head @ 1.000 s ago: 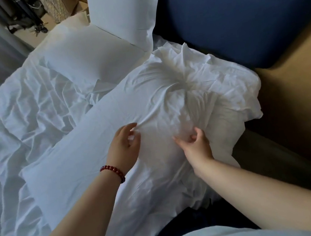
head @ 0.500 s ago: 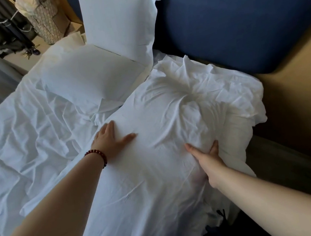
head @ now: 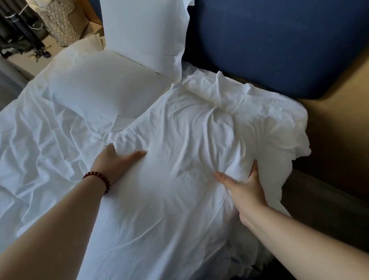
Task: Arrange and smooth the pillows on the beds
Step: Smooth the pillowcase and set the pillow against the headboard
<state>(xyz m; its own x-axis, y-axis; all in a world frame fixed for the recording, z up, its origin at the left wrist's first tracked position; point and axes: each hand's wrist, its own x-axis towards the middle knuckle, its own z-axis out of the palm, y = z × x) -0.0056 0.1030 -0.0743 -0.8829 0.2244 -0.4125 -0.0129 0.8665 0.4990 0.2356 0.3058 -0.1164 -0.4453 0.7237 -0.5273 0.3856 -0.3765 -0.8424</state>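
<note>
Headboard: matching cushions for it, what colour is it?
Dark blue headboard, clearest in the head view.

left hand (head: 116, 161) flat — right hand (head: 243, 186) gripping, arms outstretched

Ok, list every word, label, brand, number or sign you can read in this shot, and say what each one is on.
No text can be read anywhere in this view.
The patterned bag by the curtain carries a repeating print, too small and blurred to read as letters.
The pillows, including the upright pillow, the bedsheet, the blue headboard and the bead bracelet show no lettering.
</note>
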